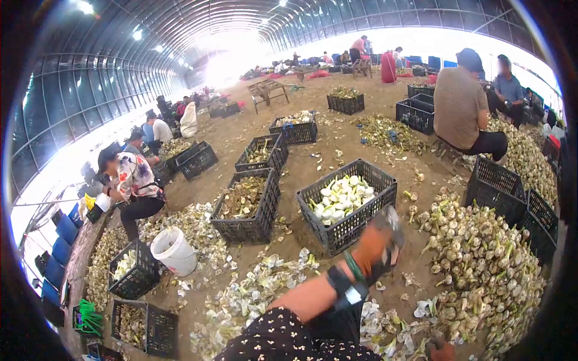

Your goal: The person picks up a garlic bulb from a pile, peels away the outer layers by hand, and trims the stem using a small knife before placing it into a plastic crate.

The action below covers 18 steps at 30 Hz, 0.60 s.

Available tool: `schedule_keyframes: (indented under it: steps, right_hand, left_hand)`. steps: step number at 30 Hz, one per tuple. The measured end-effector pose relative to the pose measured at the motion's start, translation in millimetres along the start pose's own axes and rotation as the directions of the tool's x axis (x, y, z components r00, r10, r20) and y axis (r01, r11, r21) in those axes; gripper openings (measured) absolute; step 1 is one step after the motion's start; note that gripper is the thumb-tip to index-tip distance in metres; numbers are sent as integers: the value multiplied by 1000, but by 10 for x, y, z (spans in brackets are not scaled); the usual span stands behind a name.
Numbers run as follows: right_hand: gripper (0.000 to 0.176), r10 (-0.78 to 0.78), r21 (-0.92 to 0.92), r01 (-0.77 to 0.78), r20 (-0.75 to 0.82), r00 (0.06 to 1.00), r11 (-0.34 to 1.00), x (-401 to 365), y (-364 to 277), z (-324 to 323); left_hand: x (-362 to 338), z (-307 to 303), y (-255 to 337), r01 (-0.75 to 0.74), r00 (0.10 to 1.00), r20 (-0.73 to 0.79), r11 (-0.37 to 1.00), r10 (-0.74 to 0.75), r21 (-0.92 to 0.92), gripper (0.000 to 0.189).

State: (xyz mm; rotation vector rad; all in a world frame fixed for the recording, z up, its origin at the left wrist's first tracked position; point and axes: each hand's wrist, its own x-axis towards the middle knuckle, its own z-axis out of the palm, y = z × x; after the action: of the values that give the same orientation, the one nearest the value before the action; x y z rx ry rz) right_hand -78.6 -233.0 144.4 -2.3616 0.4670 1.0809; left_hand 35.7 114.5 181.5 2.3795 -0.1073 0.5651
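Observation:
My left hand [378,245], in an orange and dark glove, reaches forward beside the near right corner of a black plastic crate [347,236]. Motion smears its fingers, so whether they hold anything cannot be made out. Pale trimmed garlic bulbs [341,198] lie in that crate. A dark band and a green bracelet circle the left wrist. Only a small orange part of my right hand [442,351] shows at the bottom edge, beside a large heap of untrimmed garlic [481,259]; its fingers are mostly hidden. Loose garlic skins [265,289] cover the ground near my lap.
Crates of garlic scraps [244,198] stand ahead to the left, near a white bucket [174,253]. Stacked black crates [497,189] edge the heap on the right. A seated person [460,102] is at right, another in a floral top [137,174] at left. Green ties [89,317] lie lower left.

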Motion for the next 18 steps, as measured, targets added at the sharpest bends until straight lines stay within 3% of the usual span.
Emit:
schedule_keyframes:
  steps: [1, 2, 4, 5, 6, 7, 8, 9, 10, 11, 13, 15, 17, 18]
  right_hand:
    - [40, -66, -181, 47, -98, 993, 982, 12, 11, 46]
    - [41, -145, -357, 72, -181, 973, 931, 39, 38, 112]
    - [44, -470, -198, 437, -171, 866, 877, 1823, 1324, 497]
    - [58, -425, -277, 382, -117, 898, 882, 1319, 955, 431]
    - [52, -402, -297, 344, -159, 902, 891, 1384, 1033, 550]
    - [46, -392, -276, 342, -151, 907, 898, 1145, 862, 441]
    - [42, -351, -162, 335, -80, 933, 928, 1093, 727, 387]
    - [43, -384, -237, 340, -176, 906, 910, 982, 701, 347]
    - [47, -328, -389, 242, -171, 929, 889, 1135, 847, 372]
    - [50, -305, -247, 267, -128, 944, 931, 1000, 719, 233]
    - [48, -191, -37, 188, -139, 972, 981, 1039, 646, 204]
    - [47, -54, -47, 46, -178, 983, 998, 1297, 872, 189]
    - [46, 46, -59, -59, -201, 979, 996, 1697, 1072, 189]
    - [45, 6, -17, -16, -455, 891, 1000, 1888, 1290, 189]
  left_hand:
    - [166, -398, 362, 421, 762, -217, 720, -611, -551, 27]
    - [308, -520, -55, -217, 807, -585, 882, -78, -417, 21]
    - [491, -966, -109, 27, 663, -743, 994, -94, -102, 16]
    - [488, -1008, -153, -77, 680, -730, 997, 66, 19, 17]
    - [386, -1052, 276, -118, 784, -618, 965, -54, -233, 18]
    - [341, -973, 817, -184, 907, -343, 503, -245, -845, 18]
    - [298, -800, 751, 14, 955, -127, 465, -270, -885, 19]
    - [207, -601, 765, -52, 998, -65, 840, 20, -540, 22]
    - [116, -267, 698, 204, 979, 144, 623, -146, -755, 22]
    - [29, 94, 601, 453, 888, 383, 345, -253, -822, 22]
    - [-216, 780, 358, 708, 705, 663, 191, -252, -680, 22]
    - [-527, 1440, 138, 681, 714, 607, 548, -350, -485, 22]
    - [-946, 1957, -233, 584, 734, 573, 770, -365, -258, 23]
    - [-1041, 2023, -167, 707, 619, 670, 662, -410, -248, 24]
